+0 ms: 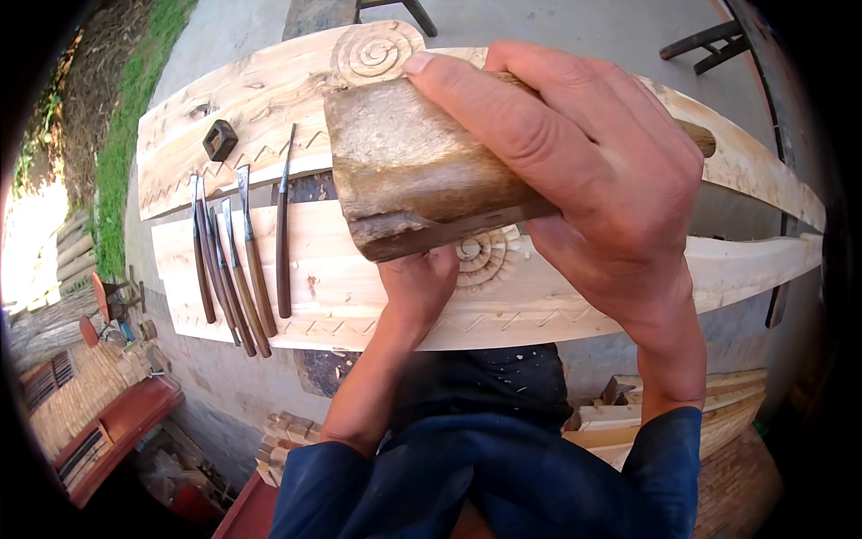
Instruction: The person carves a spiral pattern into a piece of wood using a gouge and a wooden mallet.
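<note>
Right hand (584, 171) clamped around worn brown wooden mallet (413, 175), raised over left hand (420, 283), grip hidden beneath, beside carved spiral (483, 254) on pale wooden plank (341, 287); off-centre blow likely to bruise knuckles or gouge carving.

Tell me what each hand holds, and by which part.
The right hand grips a wooden mallet by its handle. The left hand rests on the carved plank, mostly hidden behind the mallet; its hold cannot be told.

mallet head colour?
Weathered brown wood, darker along its lower edge: the mallet, gripped by the right hand. Head view.
</note>
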`<state>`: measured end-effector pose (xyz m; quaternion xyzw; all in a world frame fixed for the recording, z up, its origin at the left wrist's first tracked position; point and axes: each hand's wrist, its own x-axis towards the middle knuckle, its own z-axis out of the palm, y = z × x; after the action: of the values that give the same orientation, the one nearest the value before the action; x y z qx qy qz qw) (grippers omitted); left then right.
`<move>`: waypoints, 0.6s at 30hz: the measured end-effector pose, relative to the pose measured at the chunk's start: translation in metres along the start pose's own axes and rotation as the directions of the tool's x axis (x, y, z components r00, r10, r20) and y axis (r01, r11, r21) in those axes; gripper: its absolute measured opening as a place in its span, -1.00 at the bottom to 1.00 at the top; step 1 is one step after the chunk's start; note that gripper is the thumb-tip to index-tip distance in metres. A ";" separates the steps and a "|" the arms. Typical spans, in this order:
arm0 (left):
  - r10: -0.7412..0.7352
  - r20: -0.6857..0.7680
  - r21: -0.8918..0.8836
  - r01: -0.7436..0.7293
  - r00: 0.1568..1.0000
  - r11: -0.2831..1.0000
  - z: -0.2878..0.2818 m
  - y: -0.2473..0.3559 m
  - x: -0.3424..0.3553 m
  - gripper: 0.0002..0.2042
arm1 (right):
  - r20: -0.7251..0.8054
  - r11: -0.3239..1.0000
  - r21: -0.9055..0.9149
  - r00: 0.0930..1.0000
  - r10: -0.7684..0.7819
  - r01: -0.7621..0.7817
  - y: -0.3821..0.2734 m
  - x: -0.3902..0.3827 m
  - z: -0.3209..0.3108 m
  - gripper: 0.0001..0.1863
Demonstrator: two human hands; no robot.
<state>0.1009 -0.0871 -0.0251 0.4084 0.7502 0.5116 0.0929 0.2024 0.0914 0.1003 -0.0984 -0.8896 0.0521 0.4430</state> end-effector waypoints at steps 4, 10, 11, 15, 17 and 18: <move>0.167 0.071 0.027 -0.169 0.983 0.985 0.001 0.023 0.008 -0.97 | -0.044 0.989 0.132 0.997 0.068 -0.062 0.000 -0.001 -0.004 -0.41; 0.189 0.046 0.228 -0.195 0.981 0.954 -0.004 0.017 0.013 -0.82 | 0.183 0.989 -0.101 0.979 -0.087 0.107 -0.002 0.010 -0.016 -0.34; 0.178 0.030 0.221 -0.181 0.984 0.958 -0.002 0.015 0.011 -0.82 | 0.183 0.989 -0.096 0.979 -0.093 0.112 0.001 0.010 -0.015 -0.34; 0.080 -0.007 0.090 -0.079 0.997 0.993 0.003 -0.001 -0.002 -0.91 | -0.109 0.865 0.498 0.987 0.120 -0.050 -0.002 0.007 0.004 -0.35; 0.188 0.024 0.181 -0.190 0.982 0.965 0.003 0.002 -0.001 -0.94 | -0.022 0.967 0.244 0.996 0.081 -0.073 -0.005 0.005 -0.002 -0.39; 0.175 0.031 0.162 -0.178 0.984 0.971 0.000 0.007 0.002 -0.94 | 0.129 0.999 -0.014 0.991 0.040 -0.039 -0.013 0.007 -0.014 -0.40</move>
<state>0.1038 -0.0846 -0.0187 0.4838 0.7498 0.4509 0.0192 0.2076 0.0808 0.1161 -0.1147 -0.9146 0.0621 0.3826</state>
